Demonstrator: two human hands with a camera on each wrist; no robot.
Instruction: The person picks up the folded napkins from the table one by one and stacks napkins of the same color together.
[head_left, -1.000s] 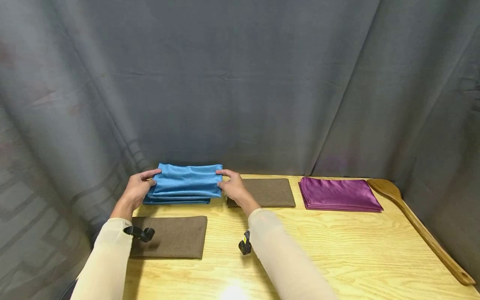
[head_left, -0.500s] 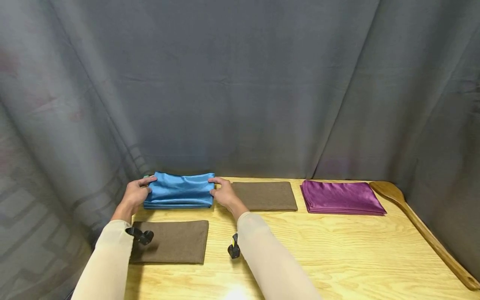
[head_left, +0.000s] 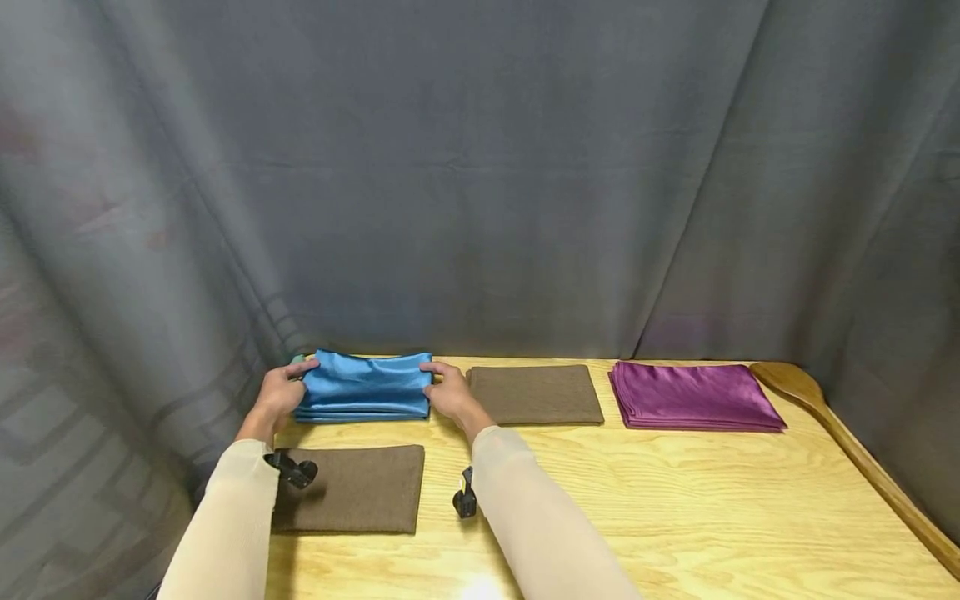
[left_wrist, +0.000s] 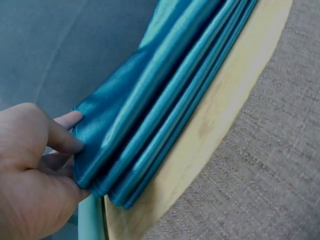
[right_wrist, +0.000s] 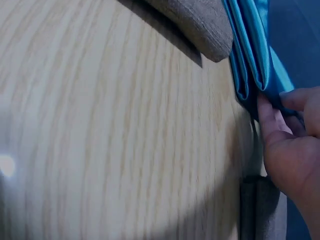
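Note:
A shiny blue folded satin cloth [head_left: 367, 387] lies at the back left of the table, its layers stacked and its top slightly wavy. My left hand [head_left: 279, 390] pinches its left end; in the left wrist view the thumb and fingers hold the upper fold of the cloth [left_wrist: 140, 110], with several folds below. At the right end, my right hand [head_left: 452, 393] grips the cloth between thumb and fingers, and some fingertips [right_wrist: 265, 106] reach beneath the upper layers in the right wrist view. A brown folded cloth [head_left: 360, 490] lies in front of the blue one, partly under my left forearm.
Another brown folded cloth [head_left: 536, 395] lies just right of my right hand. Farther right are a purple folded satin cloth [head_left: 696, 397] and a long wooden spoon [head_left: 795, 385] along the right side. A grey curtain [head_left: 465, 208] hangs behind the wooden table [head_left: 675, 517].
Both hands have lowered the upper part of the blue cloth onto its lower layers and drawn it slightly left. In the last half second the hands have hardly moved.

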